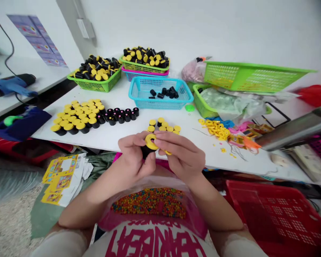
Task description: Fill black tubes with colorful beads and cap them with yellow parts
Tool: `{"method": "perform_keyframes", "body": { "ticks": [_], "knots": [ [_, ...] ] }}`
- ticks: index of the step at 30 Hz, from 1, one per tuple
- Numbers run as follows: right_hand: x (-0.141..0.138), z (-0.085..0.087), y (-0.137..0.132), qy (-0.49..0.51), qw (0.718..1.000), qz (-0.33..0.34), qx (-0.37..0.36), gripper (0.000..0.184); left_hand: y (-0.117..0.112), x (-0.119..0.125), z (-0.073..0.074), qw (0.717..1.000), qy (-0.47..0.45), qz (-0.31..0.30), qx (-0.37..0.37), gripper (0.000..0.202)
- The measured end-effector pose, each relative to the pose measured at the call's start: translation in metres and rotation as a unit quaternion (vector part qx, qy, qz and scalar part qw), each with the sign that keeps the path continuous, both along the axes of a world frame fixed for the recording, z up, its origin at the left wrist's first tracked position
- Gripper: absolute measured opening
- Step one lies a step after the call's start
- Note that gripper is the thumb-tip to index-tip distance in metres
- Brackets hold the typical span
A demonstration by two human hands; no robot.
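Note:
My left hand (135,155) is closed around a small black cylindrical container (147,151), held upright above the table's front edge. On its top sits a yellow ring-shaped piece (150,141) with a dark opening in the middle. The fingers of my right hand (183,153) press on the ring's right side. Tucked under those fingers is a yellow cap (167,152), mostly hidden. Just beyond my hands stands a small group of yellow caps (163,127), some on black containers. A bag of small coloured beads (149,203) lies in my lap.
Yellow-capped containers (80,114) and open black ones (120,116) stand in rows to the left. Behind them are full green baskets (96,85) and a blue basket (160,103). Yellow rings (216,128) lie right, near a metal tube (296,130). A red crate (278,214) sits below.

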State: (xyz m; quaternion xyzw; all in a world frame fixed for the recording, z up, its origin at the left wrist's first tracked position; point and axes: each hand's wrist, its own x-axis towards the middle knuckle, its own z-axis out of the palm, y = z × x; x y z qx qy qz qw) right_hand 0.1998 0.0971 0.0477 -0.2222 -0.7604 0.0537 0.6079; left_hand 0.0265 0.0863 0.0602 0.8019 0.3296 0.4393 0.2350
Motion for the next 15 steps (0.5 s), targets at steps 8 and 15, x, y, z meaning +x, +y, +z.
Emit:
{"method": "perform_keyframes", "body": {
  "ticks": [8,15],
  "knots": [
    [0.004,-0.013,-0.007,-0.037,0.997,0.047,0.046,0.049,-0.013,0.01,-0.037,0.956,-0.223,-0.09,-0.169,0.017],
    [0.003,-0.023,-0.005,-0.057,0.998,0.025,0.02,0.049,-0.013,0.021,-0.05,0.89,-0.334,-0.075,-0.3,0.029]
  ]
}}
